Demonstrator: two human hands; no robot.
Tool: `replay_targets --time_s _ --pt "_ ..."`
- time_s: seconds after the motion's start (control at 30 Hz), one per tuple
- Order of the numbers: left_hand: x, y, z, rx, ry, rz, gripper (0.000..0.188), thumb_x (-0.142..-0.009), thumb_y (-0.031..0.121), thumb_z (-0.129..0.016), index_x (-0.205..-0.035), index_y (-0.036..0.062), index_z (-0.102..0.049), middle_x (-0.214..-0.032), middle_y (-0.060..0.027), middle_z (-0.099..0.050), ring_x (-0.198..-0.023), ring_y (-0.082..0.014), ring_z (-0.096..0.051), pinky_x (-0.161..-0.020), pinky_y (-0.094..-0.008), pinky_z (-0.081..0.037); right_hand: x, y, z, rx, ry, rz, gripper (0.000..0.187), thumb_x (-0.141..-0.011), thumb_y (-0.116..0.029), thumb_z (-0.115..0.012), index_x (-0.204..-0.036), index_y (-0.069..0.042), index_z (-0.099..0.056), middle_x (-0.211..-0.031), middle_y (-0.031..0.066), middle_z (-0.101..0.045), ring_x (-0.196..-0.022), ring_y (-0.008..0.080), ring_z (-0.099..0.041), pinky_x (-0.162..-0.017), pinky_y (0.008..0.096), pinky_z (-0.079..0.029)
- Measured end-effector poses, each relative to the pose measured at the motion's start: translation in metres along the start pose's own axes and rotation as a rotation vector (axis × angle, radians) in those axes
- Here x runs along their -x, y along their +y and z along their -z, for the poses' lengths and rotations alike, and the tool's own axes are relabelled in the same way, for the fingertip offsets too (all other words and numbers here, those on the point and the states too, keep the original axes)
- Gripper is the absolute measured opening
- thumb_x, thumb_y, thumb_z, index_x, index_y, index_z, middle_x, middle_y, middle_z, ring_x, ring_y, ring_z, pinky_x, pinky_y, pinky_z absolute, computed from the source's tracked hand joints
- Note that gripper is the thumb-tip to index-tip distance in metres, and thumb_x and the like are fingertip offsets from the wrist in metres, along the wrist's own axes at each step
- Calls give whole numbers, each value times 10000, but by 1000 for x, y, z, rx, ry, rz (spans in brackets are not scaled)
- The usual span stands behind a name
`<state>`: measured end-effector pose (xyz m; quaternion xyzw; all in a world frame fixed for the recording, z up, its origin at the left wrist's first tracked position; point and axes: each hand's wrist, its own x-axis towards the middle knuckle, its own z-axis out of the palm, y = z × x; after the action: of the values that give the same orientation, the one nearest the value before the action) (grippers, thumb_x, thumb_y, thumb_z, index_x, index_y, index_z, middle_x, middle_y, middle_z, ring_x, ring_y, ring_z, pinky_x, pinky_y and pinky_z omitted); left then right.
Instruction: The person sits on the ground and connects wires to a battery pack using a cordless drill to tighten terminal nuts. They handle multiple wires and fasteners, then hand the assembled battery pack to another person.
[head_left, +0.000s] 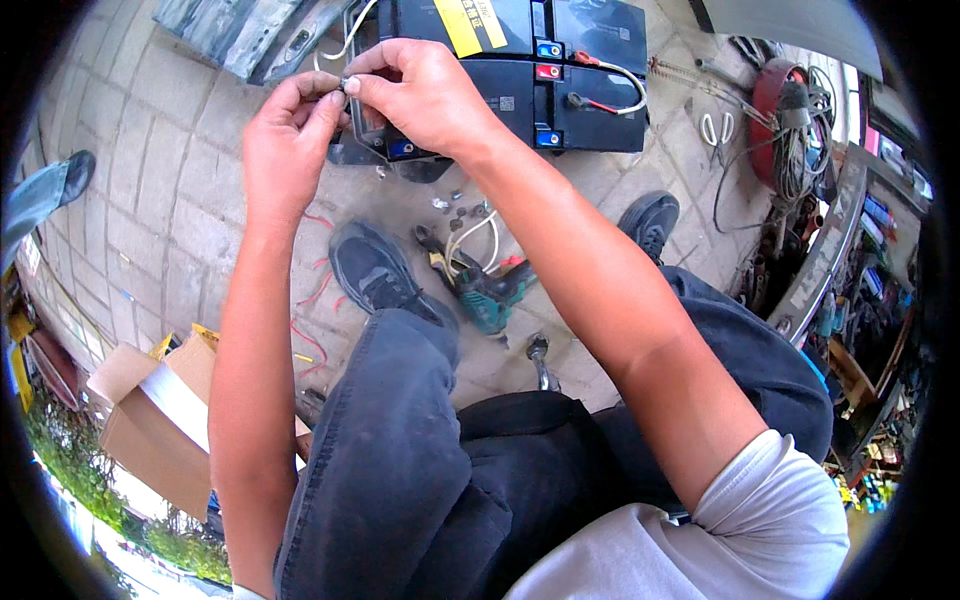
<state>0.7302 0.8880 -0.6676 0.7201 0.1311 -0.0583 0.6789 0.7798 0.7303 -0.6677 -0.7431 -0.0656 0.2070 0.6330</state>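
My left hand point(295, 135) and my right hand point(425, 95) meet at the near left corner of a group of black batteries point(590, 105). Fingertips of both hands pinch a small silvery metal piece point(345, 84), mostly hidden by the fingers, so its exact kind does not show. A pale cable point(357, 38) runs down close beside them. Blue and red terminal blocks point(549, 72) sit between the batteries. Across the right-hand batteries loops a short white cable point(640, 88) with red ends.
Between my shoes lie a teal power tool point(487, 303), a ratchet-like metal tool point(539, 362) and several small nuts. Red wire scraps point(318, 290) are at left. White-handled scissors point(716, 130) and a red cable reel point(778, 125) stand right; a cardboard box point(160, 430) is near left.
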Motion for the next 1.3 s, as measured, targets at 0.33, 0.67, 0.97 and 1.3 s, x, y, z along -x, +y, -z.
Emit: replay_targets --time_s 0.33,0.67,0.97,1.3 --pt "3 -10 -4 72 29 -120 193 -873 38 -671 -1062 1 -660 -927 -13 -654 -795 -75 -581 -702 -212 -473 1 -10 3 -337 -17 -152 200 -795 -21 -660 -960 91 -661 -764 112 -666 -645 148 -624 -590 273 -515" --pt "1 -2 3 122 -22 -24 181 -878 62 -671 -1047 0 -659 -929 -24 -650 -772 -90 -568 -688 -226 -468 3 -13 -4 -369 60 -151 199 -763 16 -662 -947 90 -678 -763 117 -670 -647 146 -622 -597 271 -515" --pt "3 0 5 98 -24 -1 159 -874 74 -678 -1016 5 -670 -878 -6 -651 -761 -71 -568 -669 -211 -460 5 -18 -1 -309 37 -171 193 -740 -15 -651 -903 77 -697 -742 107 -670 -657 133 -617 -600 263 -502" --pt "-6 -6 16 225 -58 57 190 -901 91 -639 -1068 2 -642 -863 -18 -614 -702 -90 -509 -634 -231 -415 -1 -6 -4 -5 -7 107 183 -770 -71 -667 -931 11 -699 -811 113 -683 -738 178 -655 -675 283 -525"
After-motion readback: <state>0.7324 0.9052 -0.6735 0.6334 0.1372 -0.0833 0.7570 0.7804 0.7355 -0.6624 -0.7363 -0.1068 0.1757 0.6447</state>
